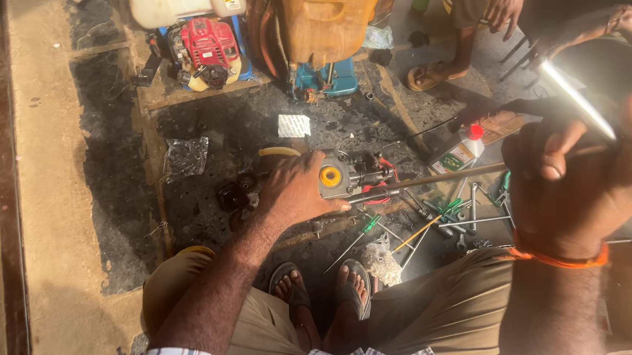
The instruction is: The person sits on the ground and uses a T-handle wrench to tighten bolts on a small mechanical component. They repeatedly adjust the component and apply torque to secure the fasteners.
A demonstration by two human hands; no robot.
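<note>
Your right hand, nearest the lens, clenches a rod; your left presses the gearhead on the floor. That rod could slip and swing toward the tools if either grip loosens. Your left palm is hidden; the rod's end is cut off.

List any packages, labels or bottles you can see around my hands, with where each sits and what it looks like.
Small bottle: lying on the floor right of the grey gearbox, pale body, red cap, green-and-white label.
White packet: flat on the dark floor above the left hand, rectangular.
Clear plastic bag: crumpled, left of the packet.
White tank sticker: small rectangle, top of frame.
</note>
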